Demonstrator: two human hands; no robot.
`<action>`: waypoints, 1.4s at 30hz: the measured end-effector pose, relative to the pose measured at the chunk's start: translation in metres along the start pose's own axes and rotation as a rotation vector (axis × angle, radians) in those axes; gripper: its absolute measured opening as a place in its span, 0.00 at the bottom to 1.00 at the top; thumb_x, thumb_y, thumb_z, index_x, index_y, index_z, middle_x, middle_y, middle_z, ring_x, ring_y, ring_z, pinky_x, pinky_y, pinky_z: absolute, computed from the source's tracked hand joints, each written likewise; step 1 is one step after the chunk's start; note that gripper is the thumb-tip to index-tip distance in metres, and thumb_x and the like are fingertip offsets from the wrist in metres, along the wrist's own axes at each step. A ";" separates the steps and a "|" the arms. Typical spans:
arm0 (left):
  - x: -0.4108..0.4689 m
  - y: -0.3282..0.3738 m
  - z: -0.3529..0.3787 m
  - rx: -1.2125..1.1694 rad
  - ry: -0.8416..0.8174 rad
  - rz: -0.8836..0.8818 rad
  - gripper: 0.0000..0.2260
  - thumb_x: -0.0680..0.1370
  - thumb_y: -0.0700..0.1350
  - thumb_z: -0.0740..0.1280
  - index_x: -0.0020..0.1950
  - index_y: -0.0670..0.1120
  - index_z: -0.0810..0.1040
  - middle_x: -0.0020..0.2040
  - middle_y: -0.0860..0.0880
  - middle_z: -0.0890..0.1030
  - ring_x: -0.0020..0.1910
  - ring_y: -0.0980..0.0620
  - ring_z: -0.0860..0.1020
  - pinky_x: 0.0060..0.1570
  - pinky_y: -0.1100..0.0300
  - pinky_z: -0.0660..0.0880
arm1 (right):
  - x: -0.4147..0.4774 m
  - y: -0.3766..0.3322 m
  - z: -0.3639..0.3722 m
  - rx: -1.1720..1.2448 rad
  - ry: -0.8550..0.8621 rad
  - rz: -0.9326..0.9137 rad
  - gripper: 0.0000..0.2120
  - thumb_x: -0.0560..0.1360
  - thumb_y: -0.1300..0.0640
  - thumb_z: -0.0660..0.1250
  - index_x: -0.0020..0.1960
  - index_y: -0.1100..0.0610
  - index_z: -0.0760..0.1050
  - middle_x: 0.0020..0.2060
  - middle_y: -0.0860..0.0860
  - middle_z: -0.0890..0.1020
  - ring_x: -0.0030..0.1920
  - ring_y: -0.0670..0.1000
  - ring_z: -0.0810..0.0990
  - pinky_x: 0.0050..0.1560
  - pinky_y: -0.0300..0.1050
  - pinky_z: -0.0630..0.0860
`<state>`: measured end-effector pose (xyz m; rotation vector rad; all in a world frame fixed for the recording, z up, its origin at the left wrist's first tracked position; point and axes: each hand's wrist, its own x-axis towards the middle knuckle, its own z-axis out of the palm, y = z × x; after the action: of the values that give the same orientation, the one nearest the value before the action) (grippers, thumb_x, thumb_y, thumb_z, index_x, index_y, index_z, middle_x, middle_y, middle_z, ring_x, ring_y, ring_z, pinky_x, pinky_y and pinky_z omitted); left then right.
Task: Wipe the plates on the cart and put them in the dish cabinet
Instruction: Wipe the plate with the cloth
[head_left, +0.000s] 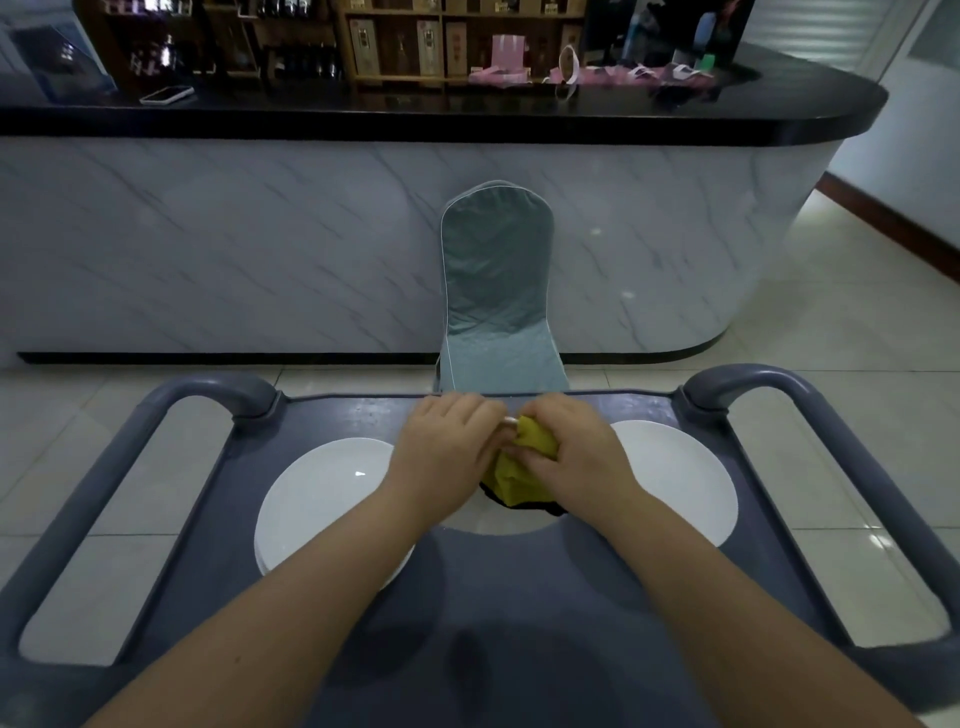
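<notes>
Marble-fronted bar counter behind grey cart

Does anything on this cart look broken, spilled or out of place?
Nothing stands out. The left plate stack, middle plate and right plate lie flat on the cart; no crack or spill shows. Left hand and right hand grip the yellow cloth.

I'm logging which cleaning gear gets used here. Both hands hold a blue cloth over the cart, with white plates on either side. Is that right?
Not quite: the cloth is yellow, not blue. The head view shows the left hand and right hand holding it over the cart, with the left plate and the right plate on either side.
</notes>
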<state>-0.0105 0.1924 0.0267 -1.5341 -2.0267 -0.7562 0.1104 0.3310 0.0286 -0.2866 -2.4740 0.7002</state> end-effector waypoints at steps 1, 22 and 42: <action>0.011 0.004 -0.005 -0.002 0.040 -0.012 0.15 0.80 0.51 0.60 0.41 0.44 0.78 0.36 0.48 0.78 0.34 0.46 0.74 0.35 0.58 0.64 | 0.005 -0.005 -0.005 0.007 0.015 0.001 0.10 0.70 0.50 0.71 0.48 0.54 0.77 0.41 0.46 0.77 0.43 0.49 0.74 0.44 0.45 0.71; 0.037 0.015 -0.021 -0.070 0.049 -0.002 0.13 0.79 0.49 0.62 0.40 0.44 0.77 0.35 0.49 0.78 0.35 0.48 0.74 0.32 0.56 0.66 | 0.015 -0.019 -0.034 0.098 0.008 -0.014 0.11 0.72 0.48 0.70 0.47 0.56 0.78 0.39 0.48 0.78 0.42 0.47 0.74 0.44 0.43 0.72; 0.012 -0.020 -0.016 -0.210 0.000 -0.145 0.04 0.75 0.46 0.71 0.42 0.46 0.79 0.38 0.51 0.80 0.38 0.52 0.74 0.35 0.62 0.64 | 0.009 -0.029 -0.001 0.217 -0.021 0.199 0.08 0.71 0.55 0.74 0.49 0.54 0.79 0.42 0.47 0.80 0.45 0.45 0.77 0.46 0.37 0.73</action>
<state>-0.0315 0.1856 0.0432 -1.5084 -2.1325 -1.0543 0.1025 0.3097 0.0490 -0.4482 -2.3836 1.0506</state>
